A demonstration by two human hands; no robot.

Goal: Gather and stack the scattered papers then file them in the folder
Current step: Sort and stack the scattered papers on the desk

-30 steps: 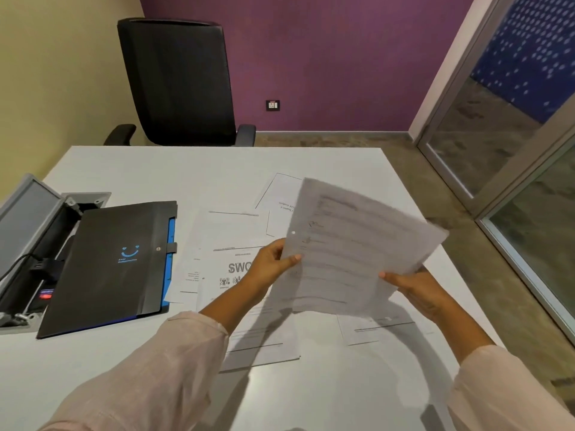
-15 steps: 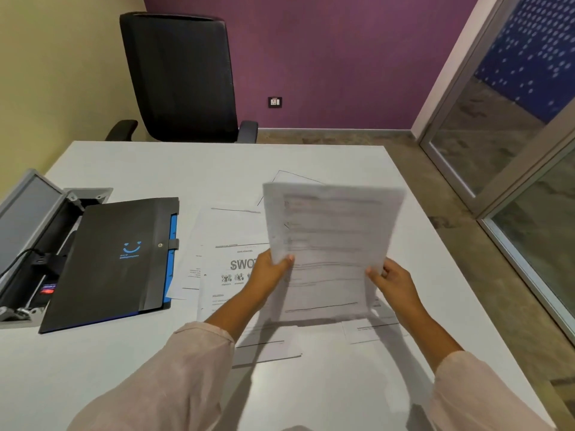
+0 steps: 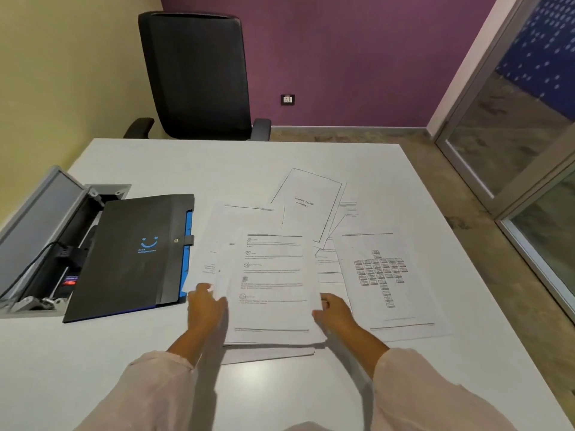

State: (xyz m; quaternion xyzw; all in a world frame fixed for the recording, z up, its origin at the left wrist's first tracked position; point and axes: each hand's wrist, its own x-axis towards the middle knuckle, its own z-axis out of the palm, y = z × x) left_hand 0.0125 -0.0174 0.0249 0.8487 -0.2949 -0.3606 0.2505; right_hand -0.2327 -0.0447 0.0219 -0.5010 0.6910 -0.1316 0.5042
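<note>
White counter (image 3: 130,353), one. Black folder (image 3: 130,256), closed, blue edge showing, lying at the counter's left, partly over an open cable box (image 3: 46,237).

Stack of papers (image 3: 273,287), printed side up, lying flat near the counter's middle on top of other sheets. Left hand (image 3: 205,306) at the stack's left edge, fingers curled round that edge. Right hand (image 3: 334,312) at the right edge, fingers bent onto it, thumb on the top sheet.

Loose sheets: one with a chart of small boxes (image 3: 385,281), just right of the stack; one titled page (image 3: 308,203) beyond it, turned askew; others overlapping underneath.

Black office chair (image 3: 196,76) at the far side.
</note>
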